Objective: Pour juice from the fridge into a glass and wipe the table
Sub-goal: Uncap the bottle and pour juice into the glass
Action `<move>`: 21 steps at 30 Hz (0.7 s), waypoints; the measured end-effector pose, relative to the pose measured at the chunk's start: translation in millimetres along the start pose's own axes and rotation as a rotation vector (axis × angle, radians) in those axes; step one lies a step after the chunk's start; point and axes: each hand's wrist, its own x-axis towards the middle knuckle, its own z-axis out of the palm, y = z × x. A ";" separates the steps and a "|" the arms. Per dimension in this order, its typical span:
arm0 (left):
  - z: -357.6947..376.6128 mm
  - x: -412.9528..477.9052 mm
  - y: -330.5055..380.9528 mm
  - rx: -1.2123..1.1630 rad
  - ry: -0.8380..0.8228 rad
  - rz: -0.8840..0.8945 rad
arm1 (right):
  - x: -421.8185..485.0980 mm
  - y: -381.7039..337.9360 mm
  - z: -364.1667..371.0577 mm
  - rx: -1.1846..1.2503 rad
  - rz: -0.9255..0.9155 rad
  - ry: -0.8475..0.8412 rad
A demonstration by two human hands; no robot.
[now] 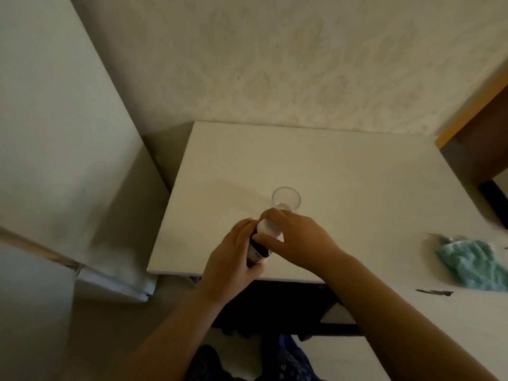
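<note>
A dark bottle (pixel 257 250) with a white cap (pixel 270 229) is held over the near edge of the white table (pixel 357 188). The left hand (pixel 233 254) is wrapped firmly around the bottle's body, while the right hand (pixel 299 235) closes its thumb and fingers on the cap. Just beyond the hands stands a clear glass (pixel 286 199) — upright on the table, with the right hand's knuckles overlapping its base. A crumpled teal cloth (pixel 472 264) lies on the table well to the right — apart from both hands.
</note>
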 end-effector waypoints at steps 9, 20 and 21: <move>38.7 49.9 1.7 0.088 0.137 -0.126 | 46.3 54.0 -23.0 0.106 -0.082 0.019; 60.8 65.5 -21.3 0.090 0.089 -0.203 | 78.5 60.4 -10.9 -0.271 -0.027 0.007; 62.1 66.8 -23.8 0.079 0.086 -0.222 | 84.3 59.5 -8.6 -0.281 0.011 -0.002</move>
